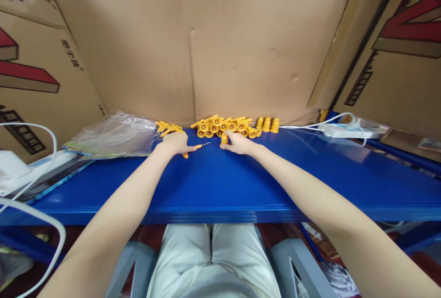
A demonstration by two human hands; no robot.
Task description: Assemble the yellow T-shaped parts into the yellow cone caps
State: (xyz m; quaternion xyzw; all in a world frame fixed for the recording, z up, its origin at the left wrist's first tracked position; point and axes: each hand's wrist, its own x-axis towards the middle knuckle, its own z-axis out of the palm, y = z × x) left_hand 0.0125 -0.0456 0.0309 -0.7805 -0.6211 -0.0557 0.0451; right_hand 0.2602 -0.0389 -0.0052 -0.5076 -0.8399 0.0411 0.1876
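Note:
My left hand (175, 143) is closed around a corkscrew (199, 146) with a yellow handle; its metal spiral points right, toward my other hand. Between the fingers of my right hand (240, 143) is a yellow bell-shaped cap (224, 140), held low over the blue table. Behind my left hand lie several yellow-handled corkscrews (168, 127), partly hidden by it. A pile of yellow pieces with round open ends (220, 126) sits behind both hands against the cardboard. To its right, three yellow caps (267, 124) stand in a row.
The blue table (220, 183) runs across in front of me, backed by a cardboard sheet (255, 50). Clear plastic bags (115, 135) lie on the left. White power strips with cables (354, 129) sit at the right and left, beside large cartons (37, 87).

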